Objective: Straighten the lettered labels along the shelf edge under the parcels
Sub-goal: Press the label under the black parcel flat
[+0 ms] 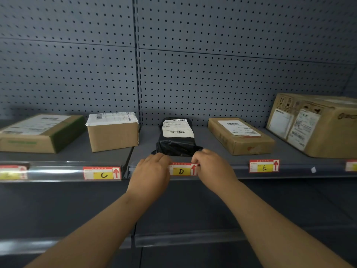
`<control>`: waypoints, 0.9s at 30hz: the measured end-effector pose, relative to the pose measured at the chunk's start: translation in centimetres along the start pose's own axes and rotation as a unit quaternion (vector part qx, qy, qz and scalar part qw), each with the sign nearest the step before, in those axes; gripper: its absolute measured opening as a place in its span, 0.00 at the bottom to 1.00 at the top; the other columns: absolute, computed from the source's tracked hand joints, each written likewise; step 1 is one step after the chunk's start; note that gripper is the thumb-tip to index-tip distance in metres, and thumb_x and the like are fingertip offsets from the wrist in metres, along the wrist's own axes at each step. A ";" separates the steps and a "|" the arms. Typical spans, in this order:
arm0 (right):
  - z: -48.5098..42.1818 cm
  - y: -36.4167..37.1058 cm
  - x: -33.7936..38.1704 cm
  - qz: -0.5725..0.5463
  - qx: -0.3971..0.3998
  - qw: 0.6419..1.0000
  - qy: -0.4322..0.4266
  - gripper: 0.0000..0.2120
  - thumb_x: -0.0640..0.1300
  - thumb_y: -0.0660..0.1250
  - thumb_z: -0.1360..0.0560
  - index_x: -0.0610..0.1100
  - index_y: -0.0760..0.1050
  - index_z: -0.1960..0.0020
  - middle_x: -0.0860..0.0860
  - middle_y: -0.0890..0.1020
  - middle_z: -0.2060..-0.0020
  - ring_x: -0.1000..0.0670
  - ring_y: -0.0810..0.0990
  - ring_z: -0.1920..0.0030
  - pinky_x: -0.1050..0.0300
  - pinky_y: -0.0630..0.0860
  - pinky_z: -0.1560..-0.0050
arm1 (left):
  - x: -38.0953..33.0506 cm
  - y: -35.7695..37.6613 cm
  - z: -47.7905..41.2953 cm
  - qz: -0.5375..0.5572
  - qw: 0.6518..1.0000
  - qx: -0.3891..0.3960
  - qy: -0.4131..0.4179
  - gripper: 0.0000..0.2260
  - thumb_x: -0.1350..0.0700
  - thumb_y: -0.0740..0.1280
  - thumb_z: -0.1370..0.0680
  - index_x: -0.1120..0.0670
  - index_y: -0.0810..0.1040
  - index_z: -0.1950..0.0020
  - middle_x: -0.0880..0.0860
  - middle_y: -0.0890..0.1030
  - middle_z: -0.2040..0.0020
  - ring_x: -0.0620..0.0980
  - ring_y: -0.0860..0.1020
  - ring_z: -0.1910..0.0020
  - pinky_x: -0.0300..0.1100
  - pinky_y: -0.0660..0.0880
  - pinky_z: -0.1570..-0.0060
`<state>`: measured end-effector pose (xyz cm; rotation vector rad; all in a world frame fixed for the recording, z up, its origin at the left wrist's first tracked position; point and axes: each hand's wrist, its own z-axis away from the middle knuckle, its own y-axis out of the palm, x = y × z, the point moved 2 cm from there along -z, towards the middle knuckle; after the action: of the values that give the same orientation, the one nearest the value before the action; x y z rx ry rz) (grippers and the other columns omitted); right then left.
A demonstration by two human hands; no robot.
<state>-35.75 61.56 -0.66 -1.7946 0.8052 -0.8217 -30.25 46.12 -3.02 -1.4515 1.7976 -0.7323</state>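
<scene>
Head view — D label (181, 171) between left hand (149, 174) (right hand (212, 169)).

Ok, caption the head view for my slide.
Both hands, left hand and right hand, adjust the D label below the black parcel.

A grey pegboard back wall (212, 74), split by a vertical upright (137, 74) at centre frame, fills the upper half above dim grey metal shelving (193, 207).
</scene>
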 end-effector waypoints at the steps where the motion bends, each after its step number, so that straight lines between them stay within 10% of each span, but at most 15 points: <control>1: 0.0 0.0 0.1 0.002 0.001 1.000 0.003 0.08 0.36 0.66 0.27 0.46 0.74 0.50 0.49 0.76 0.51 0.49 0.76 0.52 0.53 0.76 0.56 | 0.0 0.0 0.0 0.005 1.000 -0.001 0.000 0.06 0.65 0.66 0.31 0.58 0.77 0.56 0.56 0.80 0.60 0.57 0.77 0.63 0.46 0.68 0.63; 27: 0.6 0.3 1.1 0.044 0.000 0.999 0.015 0.09 0.34 0.64 0.26 0.44 0.74 0.49 0.47 0.75 0.50 0.46 0.74 0.50 0.54 0.68 0.61 | 0.6 0.6 0.7 0.052 0.999 0.000 -0.007 0.08 0.63 0.65 0.28 0.56 0.79 0.51 0.55 0.77 0.49 0.55 0.75 0.51 0.45 0.68 0.53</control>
<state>-34.67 60.84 -0.89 -1.7366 0.8980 -0.7925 -30.16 45.63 -4.01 -1.3478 1.8477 -0.6674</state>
